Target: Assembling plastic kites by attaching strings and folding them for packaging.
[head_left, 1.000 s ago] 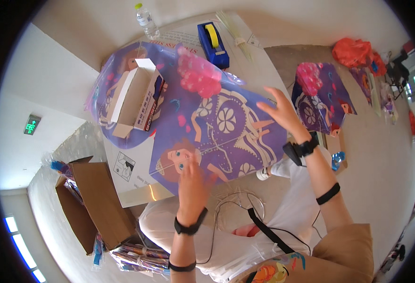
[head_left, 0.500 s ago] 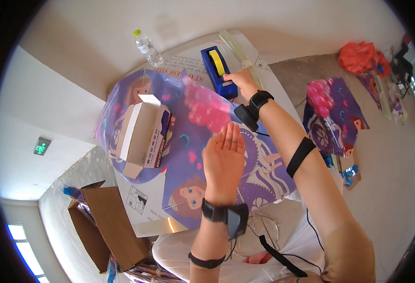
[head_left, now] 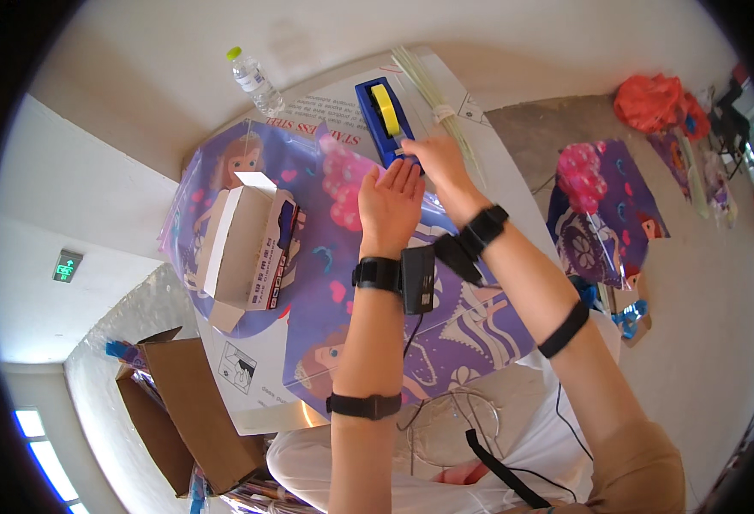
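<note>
At the far side of the board-topped table, a blue tape dispenser (head_left: 380, 110) holds a yellow-cored roll of tape (head_left: 385, 109). My right hand (head_left: 442, 164) is at its near end, thumb and fingers closed together by the cutter; whatever they pinch is too small to make out. Just left of it, my left hand (head_left: 390, 210) is palm up with its fingers stretched out, their tips close to the dispenser's near end. Beneath both hands lies purple plastic film (head_left: 326, 295) printed with cartoon figures, hearts and pink balloons.
An opened white carton (head_left: 244, 244) sits on the film at left. Behind it stands a water bottle (head_left: 257, 83). Thin pale sticks (head_left: 433, 90) lie bundled right of the dispenser. A brown cardboard box (head_left: 193, 411) is at lower left; another printed sheet (head_left: 591, 218) lies to the right.
My left hand has moved up and away from me, toward the dispenser and my right hand. My right hand has drawn slightly nearer to me, to the dispenser's near end.
</note>
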{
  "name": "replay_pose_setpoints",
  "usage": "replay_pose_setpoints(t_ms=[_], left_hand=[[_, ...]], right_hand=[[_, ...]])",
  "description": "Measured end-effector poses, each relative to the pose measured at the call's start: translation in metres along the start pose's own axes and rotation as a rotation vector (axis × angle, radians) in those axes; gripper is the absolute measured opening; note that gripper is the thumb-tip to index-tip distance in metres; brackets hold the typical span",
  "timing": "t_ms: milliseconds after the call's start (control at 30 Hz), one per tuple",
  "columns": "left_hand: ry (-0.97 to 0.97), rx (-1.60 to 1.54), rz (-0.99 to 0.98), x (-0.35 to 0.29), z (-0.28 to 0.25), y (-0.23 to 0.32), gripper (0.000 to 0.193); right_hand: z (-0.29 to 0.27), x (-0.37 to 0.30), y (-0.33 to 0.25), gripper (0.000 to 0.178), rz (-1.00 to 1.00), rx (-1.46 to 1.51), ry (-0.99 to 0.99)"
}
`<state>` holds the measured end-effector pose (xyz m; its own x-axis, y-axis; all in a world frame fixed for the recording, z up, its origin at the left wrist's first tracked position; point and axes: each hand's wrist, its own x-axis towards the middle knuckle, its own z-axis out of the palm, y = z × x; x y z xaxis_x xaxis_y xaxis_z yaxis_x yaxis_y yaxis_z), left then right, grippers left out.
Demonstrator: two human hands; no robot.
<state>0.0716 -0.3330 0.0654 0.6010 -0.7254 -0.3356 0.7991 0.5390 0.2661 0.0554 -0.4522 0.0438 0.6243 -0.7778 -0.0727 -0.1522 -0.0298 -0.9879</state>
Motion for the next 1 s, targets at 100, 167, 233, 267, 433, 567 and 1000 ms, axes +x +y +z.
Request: replay_pose_setpoints(t_ms=[100,167,233,267,433,567,1000], left_hand=[[0.036,0.025,-0.002,0.004,-0.009,0.008,0.061],[0.057,0.037,-0.011,0.006,-0.013,0.009,0.061],[0.123,0.156,0.027,0.002,-0.015,0.017,0.059],[0.126,0.157,0.023,0.004,-0.019,0.018,0.059],[0.145,0.394,0.087,0.02,-0.018,0.003,0.045],[0.186,0.477,0.116,0.029,-0.021,0.003,0.036],[0.352,1.178,0.52,0.061,-0.023,0.0,0.013]], right_hand=[[-0.03,-0.082,-0.015,0.038,0.045,0.174,-0.086],[-0.058,-0.144,-0.024,0.034,0.168,0.18,-0.106],[-0.085,-0.21,-0.022,0.017,0.263,0.29,-0.189],[-0.098,-0.242,-0.025,0.016,0.366,0.273,-0.162],[-0.162,-0.355,-0.014,0.014,0.369,0.274,-0.119],[-0.175,-0.379,-0.004,0.015,0.432,0.172,-0.141],[-0.179,-0.373,0.018,0.015,0.379,0.094,-0.141]])
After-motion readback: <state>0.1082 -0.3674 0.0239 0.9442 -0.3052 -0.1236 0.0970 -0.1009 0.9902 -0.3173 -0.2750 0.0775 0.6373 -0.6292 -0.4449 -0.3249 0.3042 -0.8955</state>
